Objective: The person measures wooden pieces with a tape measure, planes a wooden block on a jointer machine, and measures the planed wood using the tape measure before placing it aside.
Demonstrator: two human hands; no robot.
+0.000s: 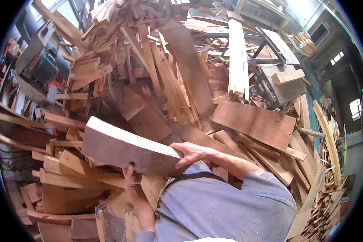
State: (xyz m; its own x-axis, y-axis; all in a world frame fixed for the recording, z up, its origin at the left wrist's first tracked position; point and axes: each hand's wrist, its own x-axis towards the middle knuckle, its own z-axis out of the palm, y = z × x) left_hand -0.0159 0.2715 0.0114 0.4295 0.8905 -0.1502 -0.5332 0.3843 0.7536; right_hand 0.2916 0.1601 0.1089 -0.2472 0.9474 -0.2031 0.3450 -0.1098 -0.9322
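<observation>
A thick wooden plank (121, 151) lies across the front of my body, its pale top edge lit and its broad side in shade. My left hand (132, 176) grips its lower edge near the middle, thumb up against the broad side; the other fingers are hidden behind the wood. Around the plank's right end closes my right hand (191, 153), thumb and fingers on either side of the corner. The plank is tilted, its left end farther from me and higher in view.
Stacked boards (64, 171) crowd the left, below a power tool (46, 66). A broad reddish board (254, 123) lies on other planks at right. Pale long boards (238, 60) lean near a metal machine table (284, 86). Offcuts (326, 209) pile at the lower right.
</observation>
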